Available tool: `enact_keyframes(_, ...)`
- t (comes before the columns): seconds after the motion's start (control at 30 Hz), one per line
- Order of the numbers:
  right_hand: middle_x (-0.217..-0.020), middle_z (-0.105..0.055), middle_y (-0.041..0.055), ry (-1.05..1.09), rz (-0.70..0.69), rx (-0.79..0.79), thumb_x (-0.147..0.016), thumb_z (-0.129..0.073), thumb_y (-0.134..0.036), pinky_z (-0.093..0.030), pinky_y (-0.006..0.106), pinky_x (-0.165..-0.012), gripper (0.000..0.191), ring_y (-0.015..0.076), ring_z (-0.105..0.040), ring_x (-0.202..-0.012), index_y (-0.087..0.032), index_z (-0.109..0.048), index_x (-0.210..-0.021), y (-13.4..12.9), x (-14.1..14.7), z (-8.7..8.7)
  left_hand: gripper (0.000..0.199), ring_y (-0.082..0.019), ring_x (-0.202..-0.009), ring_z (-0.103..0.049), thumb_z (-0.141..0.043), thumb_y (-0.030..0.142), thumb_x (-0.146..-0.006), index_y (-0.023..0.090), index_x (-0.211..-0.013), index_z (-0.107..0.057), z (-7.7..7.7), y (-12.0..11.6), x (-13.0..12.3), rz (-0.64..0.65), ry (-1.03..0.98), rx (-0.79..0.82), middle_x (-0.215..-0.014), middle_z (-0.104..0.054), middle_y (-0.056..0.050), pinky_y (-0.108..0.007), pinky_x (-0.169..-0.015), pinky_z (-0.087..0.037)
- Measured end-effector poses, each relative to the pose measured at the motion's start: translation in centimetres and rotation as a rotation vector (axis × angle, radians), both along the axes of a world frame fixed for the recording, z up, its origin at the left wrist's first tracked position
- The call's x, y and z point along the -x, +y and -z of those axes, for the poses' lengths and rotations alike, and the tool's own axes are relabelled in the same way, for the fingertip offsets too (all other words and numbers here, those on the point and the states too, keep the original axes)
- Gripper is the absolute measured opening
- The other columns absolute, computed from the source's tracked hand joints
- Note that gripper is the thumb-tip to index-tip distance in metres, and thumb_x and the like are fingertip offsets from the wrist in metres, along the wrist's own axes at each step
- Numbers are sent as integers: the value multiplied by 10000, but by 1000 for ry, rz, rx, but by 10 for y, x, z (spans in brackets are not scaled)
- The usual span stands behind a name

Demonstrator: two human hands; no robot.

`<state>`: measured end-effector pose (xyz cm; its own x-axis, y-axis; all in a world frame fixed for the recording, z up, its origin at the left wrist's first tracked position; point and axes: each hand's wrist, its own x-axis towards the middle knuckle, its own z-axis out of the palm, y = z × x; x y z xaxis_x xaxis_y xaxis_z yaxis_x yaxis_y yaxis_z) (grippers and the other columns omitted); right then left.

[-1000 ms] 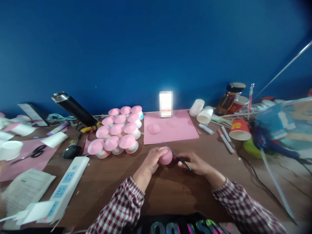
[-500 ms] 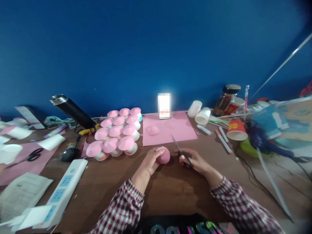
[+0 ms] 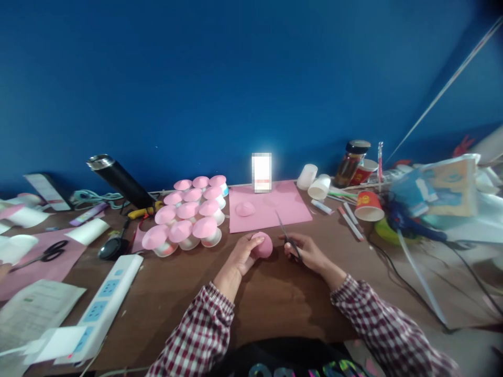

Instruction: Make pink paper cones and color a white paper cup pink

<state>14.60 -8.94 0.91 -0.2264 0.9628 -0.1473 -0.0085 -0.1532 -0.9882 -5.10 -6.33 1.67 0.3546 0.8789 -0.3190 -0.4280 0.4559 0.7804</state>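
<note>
A round pink paper disc is pinched in my left hand, thumb on top, above the brown table. To its right, my right hand holds black-handled scissors, blades pointing up and left, apart from the disc. Behind the hands lies a pink sheet with a pink round piece on it. Left of the sheet stand rows of paper cups topped with shallow pink cones.
White cups, a jar, a red cup and markers lie right. A black flask, a power strip and other scissors are at left. A person's fingertip shows at the left edge.
The view has shifted slightly, moving the right-side objects leftward in the picture. Both hands keep their holds, with the scissors still beside the disc.
</note>
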Motion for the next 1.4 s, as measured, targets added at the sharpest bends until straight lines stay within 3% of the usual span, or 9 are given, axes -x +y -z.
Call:
enact_keyframes(0.3,-640,-555,-10,-47,-28,-53,-757,-659,-491,-387,222,-497,507,102,-501,-554,-110,-597,-1086,-1,1,5,255,-96,-580,-496,-767,290,-602,120,-752,-651,7,-3,2,-7,-15,-22,-642,-572,9,-229,-558,-401)
enact_keyframes(0.43,-858,-657,70,-58,-113,-114,-759,-678,-444,-478,286,-661,473,164,-595,-742,-121,-614,-1100,-1,0,0,226,-91,-589,-497,-749,289,-626,129,-737,-633,2,-5,2,-51,-13,-44,-646,-572,16,-220,-574,-390)
enact_keyframes(0.53,-1063,-659,111,-111,-232,-227,-783,-664,-413,-481,359,-834,467,227,-606,-945,-144,-601,-1160,7,0,-6,212,-84,-595,-487,-741,284,-636,132,-714,-616,-2,-1,2,-89,-10,-76,-643,-557,24,-208,-582,-380)
enact_keyframes(0.7,-1065,-669,116,-141,-219,-295,-804,-633,-439,-509,349,-793,512,242,-622,-944,-133,-569,-1209,26,7,-7,216,-75,-589,-472,-747,286,-635,142,-713,-605,-3,8,1,-151,27,-119,-639,-547,32,-190,-565,-356)
enact_keyframes(0.87,-1155,-641,118,-177,-212,-341,-826,-616,-399,-469,387,-900,468,260,-588,-1046,-152,-572,-1221,27,11,3,210,-77,-590,-471,-736,295,-646,147,-706,-601,3,6,6,-168,43,-133,-637,-542,32,-193,-566,-360)
enact_keyframes(1.03,-989,-659,79,-363,-189,-426,-778,-672,-368,-488,304,-730,482,199,-599,-834,-170,-552,-1200,19,8,7,209,-84,-609,-486,-750,278,-624,138,-708,-620,7,5,9,-145,62,-144,-656,-565,20,-201,-601,-378)
enact_keyframes(1.17,-817,-610,17,-439,-170,-448,-733,-712,-385,-439,232,-581,462,131,-519,-654,-174,-534,-1104,16,5,4,215,-95,-613,-500,-747,280,-633,129,-742,-639,8,5,9,-131,94,-158,-676,-591,4,-210,-600,-380)
enact_keyframes(1.4,-942,-671,66,-500,-223,-526,-741,-705,-367,-462,275,-690,445,182,-598,-777,-186,-601,-1134,17,2,-1,121,-109,-639,-518,-700,232,-680,133,-724,-647,12,6,10,-145,201,-274,-671,-611,-10,-221,-637,-399)
